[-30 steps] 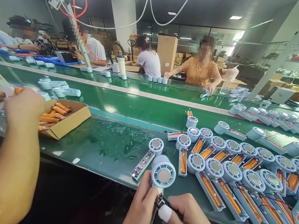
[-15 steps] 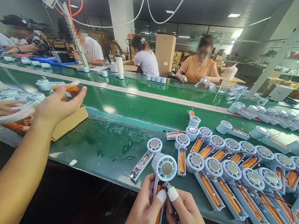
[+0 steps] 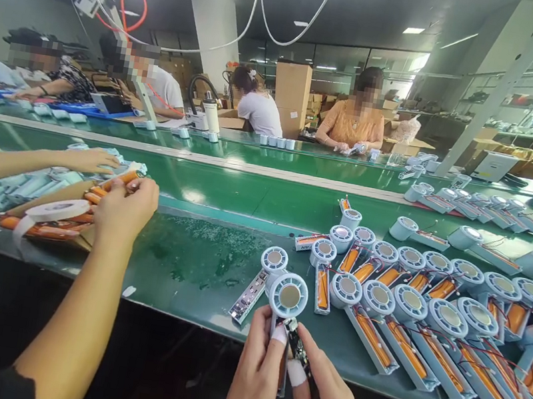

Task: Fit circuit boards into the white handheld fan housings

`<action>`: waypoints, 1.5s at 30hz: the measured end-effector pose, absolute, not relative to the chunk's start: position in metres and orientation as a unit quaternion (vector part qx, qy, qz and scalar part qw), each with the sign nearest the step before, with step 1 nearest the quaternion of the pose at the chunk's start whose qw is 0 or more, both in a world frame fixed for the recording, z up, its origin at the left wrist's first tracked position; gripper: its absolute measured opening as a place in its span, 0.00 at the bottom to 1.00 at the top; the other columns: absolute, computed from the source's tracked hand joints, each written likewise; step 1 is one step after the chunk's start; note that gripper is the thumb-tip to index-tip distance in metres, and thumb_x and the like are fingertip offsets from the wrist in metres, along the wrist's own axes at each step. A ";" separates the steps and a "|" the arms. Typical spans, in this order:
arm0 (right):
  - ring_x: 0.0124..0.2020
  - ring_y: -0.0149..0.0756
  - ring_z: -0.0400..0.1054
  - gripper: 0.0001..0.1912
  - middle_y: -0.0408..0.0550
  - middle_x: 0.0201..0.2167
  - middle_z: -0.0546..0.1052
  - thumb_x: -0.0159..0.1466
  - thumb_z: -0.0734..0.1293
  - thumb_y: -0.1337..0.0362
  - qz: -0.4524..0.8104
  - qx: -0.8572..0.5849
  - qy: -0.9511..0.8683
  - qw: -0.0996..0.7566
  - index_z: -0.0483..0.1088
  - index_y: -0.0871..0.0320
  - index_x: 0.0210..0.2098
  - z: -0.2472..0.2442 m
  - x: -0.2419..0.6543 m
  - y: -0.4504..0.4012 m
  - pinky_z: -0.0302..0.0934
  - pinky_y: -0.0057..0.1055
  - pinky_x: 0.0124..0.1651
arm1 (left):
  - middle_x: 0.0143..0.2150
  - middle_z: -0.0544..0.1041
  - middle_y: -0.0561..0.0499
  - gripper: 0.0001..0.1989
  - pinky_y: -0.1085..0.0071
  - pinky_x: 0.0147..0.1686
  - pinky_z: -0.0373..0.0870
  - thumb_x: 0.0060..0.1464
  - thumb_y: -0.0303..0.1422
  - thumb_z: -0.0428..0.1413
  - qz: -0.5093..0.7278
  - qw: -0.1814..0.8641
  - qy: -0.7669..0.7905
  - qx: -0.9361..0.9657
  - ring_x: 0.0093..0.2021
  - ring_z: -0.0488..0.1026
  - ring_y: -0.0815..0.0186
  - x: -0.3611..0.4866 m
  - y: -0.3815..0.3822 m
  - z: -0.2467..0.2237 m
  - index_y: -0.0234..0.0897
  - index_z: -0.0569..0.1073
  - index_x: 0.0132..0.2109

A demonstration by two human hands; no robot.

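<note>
My left hand [image 3: 254, 369] is closed around the handle of a light-blue handheld fan housing [image 3: 288, 295]. The round head with its silver centre disc faces up, and an orange battery shows partly in the open handle. My right hand [image 3: 324, 391] pinches a small dark circuit board [image 3: 298, 347] close beside that handle. White wraps cover a fingertip on each hand. Just behind my left hand lies another fan housing [image 3: 274, 259] with a circuit board [image 3: 249, 296] set in its handle.
Rows of fan housings with orange batteries [image 3: 371, 337] and red wires fill the bench's right side. At left, a co-worker's hands [image 3: 127, 204] reach over a cardboard box of orange batteries [image 3: 52, 228] with a tape roll [image 3: 58, 210]. Other people sit across the green line.
My right hand has turned the circuit board so its component side shows more. The fan housing has shifted slightly left. The co-worker's hand has moved a battery down to the box.
</note>
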State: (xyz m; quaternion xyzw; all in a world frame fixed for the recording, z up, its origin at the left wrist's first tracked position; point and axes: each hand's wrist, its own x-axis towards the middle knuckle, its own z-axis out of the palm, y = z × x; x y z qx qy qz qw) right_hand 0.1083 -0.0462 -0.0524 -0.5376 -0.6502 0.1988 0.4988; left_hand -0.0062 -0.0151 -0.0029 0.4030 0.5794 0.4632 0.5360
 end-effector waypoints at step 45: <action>0.23 0.34 0.64 0.33 0.41 0.25 0.71 0.71 0.57 0.57 0.431 -0.556 -0.625 0.338 0.50 0.57 0.73 -0.027 0.133 -0.011 0.60 0.28 0.28 | 0.49 0.81 0.40 0.14 0.52 0.54 0.71 0.63 0.39 0.52 0.453 0.151 0.620 0.622 0.51 0.77 0.48 -0.039 0.010 -0.017 0.40 0.79 0.48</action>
